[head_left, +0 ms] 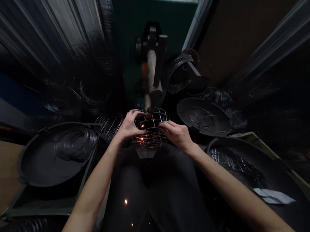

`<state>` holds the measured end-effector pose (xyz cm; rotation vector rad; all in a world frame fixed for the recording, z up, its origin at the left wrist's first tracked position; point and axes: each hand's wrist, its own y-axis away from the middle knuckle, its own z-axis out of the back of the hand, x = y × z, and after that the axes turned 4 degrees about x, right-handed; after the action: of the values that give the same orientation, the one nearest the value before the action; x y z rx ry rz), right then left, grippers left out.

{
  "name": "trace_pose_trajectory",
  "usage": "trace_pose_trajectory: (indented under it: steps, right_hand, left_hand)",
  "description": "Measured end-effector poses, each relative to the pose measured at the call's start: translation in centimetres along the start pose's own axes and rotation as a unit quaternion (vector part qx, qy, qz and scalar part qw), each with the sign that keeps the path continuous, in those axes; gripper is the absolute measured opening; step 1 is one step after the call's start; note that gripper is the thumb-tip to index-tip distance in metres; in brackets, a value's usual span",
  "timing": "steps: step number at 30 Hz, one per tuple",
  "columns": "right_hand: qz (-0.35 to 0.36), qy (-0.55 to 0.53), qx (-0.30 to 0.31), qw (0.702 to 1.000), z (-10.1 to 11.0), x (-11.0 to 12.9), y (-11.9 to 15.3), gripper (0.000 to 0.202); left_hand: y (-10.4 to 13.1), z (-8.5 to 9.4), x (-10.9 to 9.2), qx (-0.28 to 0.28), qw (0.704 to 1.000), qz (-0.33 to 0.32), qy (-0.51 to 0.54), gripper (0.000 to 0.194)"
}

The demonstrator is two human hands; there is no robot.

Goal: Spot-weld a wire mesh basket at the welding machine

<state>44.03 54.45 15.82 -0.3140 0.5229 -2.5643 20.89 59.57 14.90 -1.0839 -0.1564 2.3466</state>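
Cage: a round wire cage [151,127] sits dead centre, under the welder [152,66], orange sparks glowing inside it.
Left hand: the left hand [129,126] clasps the cage's left rim, fingers curled over the top wire.
Right hand: the right hand [177,134] grips the cage's right side — fingers closed on the wires.
Surface: dark pans ring the cage — a left pan [37,160] with wire rings, a far-right pan [204,117], a near-right pan [264,169] of short wires.
Room: dim, with corrugated metal walls [61,20] behind the welder.
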Motion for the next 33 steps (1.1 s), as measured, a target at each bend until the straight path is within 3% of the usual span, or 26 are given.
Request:
trace_pose_trajectory:
  steps: [5, 10, 16, 20, 23, 27, 30, 33]
  right_hand:
    - [-0.071, -0.023, -0.013, 0.997, -0.5, -0.1, -1.6, 0.019]
    - [-0.091, -0.042, -0.006, 0.995, -0.5, -0.6, -2.5, 0.019]
    - [-0.130, -0.057, 0.011, 0.990, -1.0, -1.2, -4.8, 0.014]
    - [-0.165, -0.129, -0.040, 0.977, -0.2, -1.6, -4.8, 0.019]
    - [-0.207, -0.205, -0.067, 0.954, 1.7, -1.5, -1.2, 0.026]
    - [-0.241, -0.258, 0.033, 0.935, 3.4, -0.3, 6.3, 0.047]
    - [-0.236, -0.249, 0.128, 0.931, 2.3, 0.9, 11.7, 0.049]
    - [-0.227, -0.268, 0.184, 0.918, 0.3, 1.3, 16.4, 0.043]
  left_hand:
    - [-1.7, 0.5, 1.3, -0.002, 1.000, 0.012, 0.021, 0.066]
    - [-2.5, 0.8, 1.8, -0.003, 1.000, -0.014, 0.003, 0.063]
    - [-4.4, 1.1, 2.4, -0.010, 0.999, 0.031, 0.008, 0.068]
    - [-4.7, 1.3, 2.6, -0.013, 1.000, 0.015, 0.023, 0.070]
    - [-2.3, 0.8, 3.9, -0.037, 0.998, 0.022, 0.049, 0.093]
    - [1.7, -1.2, 7.5, -0.017, 0.982, 0.087, 0.164, 0.119]
    - [2.9, -3.0, 9.3, -0.041, 0.971, 0.107, 0.209, 0.129]
    - [3.0, -3.6, 9.3, -0.081, 0.967, 0.111, 0.214, 0.134]
